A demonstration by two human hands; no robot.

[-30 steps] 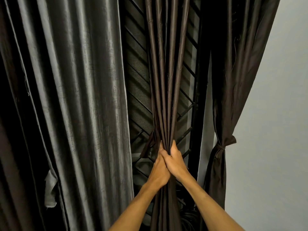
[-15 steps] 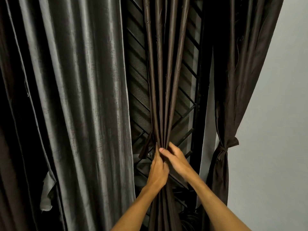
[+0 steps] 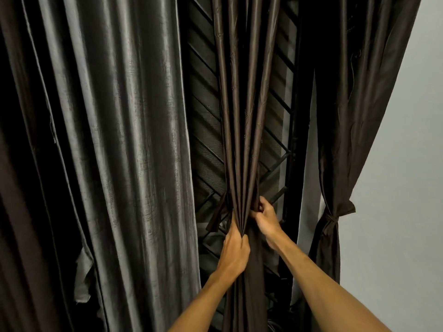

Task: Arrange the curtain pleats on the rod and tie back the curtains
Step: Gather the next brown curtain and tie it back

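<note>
A long dark brown shiny curtain (image 3: 242, 116) hangs down the middle, and its thin folds come together into one tight bunch. The left hand (image 3: 236, 250) is wrapped round that bunch, with its fingers curled and squeezing the folds. The curtain goes up from the top of the fist and drops down below it, past the wrist. The right hand (image 3: 266, 218) is just above the left hand and to its right. Its fingers (image 3: 260, 207) are bent and pinch the outer right fold of the same curtain. A short brown strip of cloth (image 3: 217, 216) hangs on the left side of the bunch, just beside the left hand. It may be a tie band, but it is too dark to be sure. To the right, a second dark brown curtain (image 3: 354, 116) is tied in at its middle with a knotted brown band (image 3: 333, 218). To the left hangs a wide grey shiny curtain (image 3: 119, 140). Black metal window bars (image 3: 203, 111) show behind, and a pale wall (image 3: 407, 188) is on the right
</note>
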